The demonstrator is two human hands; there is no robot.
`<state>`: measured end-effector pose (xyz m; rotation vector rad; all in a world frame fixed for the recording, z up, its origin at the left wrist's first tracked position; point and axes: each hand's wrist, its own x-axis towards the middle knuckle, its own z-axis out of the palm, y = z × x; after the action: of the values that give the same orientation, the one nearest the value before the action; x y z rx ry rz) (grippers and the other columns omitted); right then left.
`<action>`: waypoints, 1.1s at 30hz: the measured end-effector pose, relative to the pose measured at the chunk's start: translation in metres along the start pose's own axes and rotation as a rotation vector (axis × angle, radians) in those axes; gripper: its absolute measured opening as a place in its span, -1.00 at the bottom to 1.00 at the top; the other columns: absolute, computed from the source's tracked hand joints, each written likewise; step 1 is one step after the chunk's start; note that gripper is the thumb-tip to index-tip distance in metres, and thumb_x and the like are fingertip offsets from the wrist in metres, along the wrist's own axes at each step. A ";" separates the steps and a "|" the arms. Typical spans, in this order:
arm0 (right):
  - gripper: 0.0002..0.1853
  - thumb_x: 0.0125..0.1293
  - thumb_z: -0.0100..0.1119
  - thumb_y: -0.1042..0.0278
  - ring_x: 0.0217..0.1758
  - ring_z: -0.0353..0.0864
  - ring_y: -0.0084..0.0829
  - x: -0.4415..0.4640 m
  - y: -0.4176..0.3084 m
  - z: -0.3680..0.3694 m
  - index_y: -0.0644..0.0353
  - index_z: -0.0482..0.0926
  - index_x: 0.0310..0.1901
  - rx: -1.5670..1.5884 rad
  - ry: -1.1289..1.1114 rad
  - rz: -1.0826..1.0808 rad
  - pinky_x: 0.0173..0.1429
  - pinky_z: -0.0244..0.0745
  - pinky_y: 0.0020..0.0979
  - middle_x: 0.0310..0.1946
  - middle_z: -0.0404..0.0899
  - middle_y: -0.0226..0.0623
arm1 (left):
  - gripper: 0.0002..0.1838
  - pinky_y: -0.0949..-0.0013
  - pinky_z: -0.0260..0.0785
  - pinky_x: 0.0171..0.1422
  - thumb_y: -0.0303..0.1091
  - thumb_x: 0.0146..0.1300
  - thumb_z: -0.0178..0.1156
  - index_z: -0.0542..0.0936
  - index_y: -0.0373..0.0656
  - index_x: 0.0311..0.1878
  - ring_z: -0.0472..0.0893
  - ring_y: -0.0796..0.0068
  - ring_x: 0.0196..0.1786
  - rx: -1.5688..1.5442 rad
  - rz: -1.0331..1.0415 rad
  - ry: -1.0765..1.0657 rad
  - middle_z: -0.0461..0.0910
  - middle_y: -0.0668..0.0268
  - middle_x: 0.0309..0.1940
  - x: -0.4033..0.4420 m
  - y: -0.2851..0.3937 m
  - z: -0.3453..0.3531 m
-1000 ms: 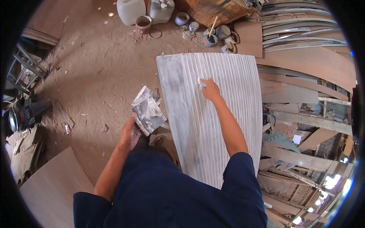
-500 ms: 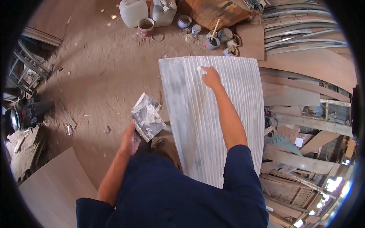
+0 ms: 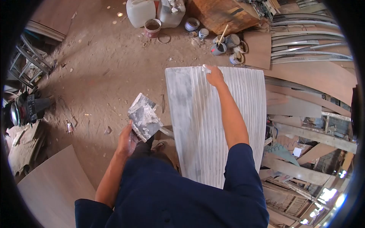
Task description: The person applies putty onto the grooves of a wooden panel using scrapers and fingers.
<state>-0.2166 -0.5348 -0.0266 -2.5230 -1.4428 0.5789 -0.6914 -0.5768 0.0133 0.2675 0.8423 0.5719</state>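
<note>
My left hand (image 3: pixel 127 140) grips the lower left edge of a square grey putty board (image 3: pixel 145 117), held tilted beside the panel. White putty (image 3: pixel 149 114) lies in ragged lumps and smears across its face. My right hand (image 3: pixel 215 76) is at the far edge of a large ribbed panel (image 3: pixel 224 125), its fingers closed. White paste shows at the fingertips; whether a small tool is in them cannot be made out. Whitish lengthwise ridges cover most of the panel, while its left strip (image 3: pixel 180 98) is smoother and mottled grey.
Beyond the panel stand paint tins (image 3: pixel 218 48), a bucket (image 3: pixel 153 28) and white jerrycans (image 3: pixel 140 13) on the dirt floor. Curved metal strips (image 3: pixel 310 36) and boards (image 3: pixel 296 100) are stacked along the right. A flat sheet (image 3: pixel 57 182) lies at lower left.
My right hand has moved to the panel's far edge, its fingers now more curled. The view has shifted slightly, and the putty board has turned a little in my left hand.
</note>
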 end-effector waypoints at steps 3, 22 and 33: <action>-0.49 0.13 0.11 0.37 0.28 0.40 0.06 0.000 0.004 0.007 -0.07 0.55 0.20 -0.069 0.025 -0.034 0.36 0.31 -0.19 0.20 0.41 0.17 | -0.51 0.18 0.43 0.17 -0.05 0.50 -0.09 0.40 -0.32 0.20 0.58 0.29 0.09 0.000 0.006 0.010 0.55 0.15 0.08 0.000 0.000 0.003; -0.54 0.17 0.07 0.37 0.16 0.49 -0.01 -0.060 0.004 0.008 -0.12 0.60 0.14 -0.062 -0.070 0.113 0.24 0.41 -0.12 0.06 0.48 -0.02 | -0.55 0.21 0.45 0.13 -0.08 0.49 -0.07 0.42 -0.30 0.16 0.60 0.34 0.03 -0.014 0.009 -0.018 0.56 0.17 0.03 -0.006 -0.007 0.008; -0.49 0.17 0.05 0.40 0.18 0.48 -0.03 -0.095 0.020 0.017 -0.18 0.55 0.20 -0.101 -0.086 0.062 0.25 0.41 -0.10 0.07 0.48 -0.06 | -0.54 0.25 0.43 0.14 -0.07 0.50 -0.08 0.42 -0.31 0.17 0.59 0.35 0.05 -0.006 0.038 -0.076 0.56 0.17 0.05 -0.032 -0.020 0.012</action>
<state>-0.2512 -0.6272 -0.0258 -2.6592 -1.4626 0.6485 -0.6915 -0.6115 0.0321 0.2986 0.7634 0.5956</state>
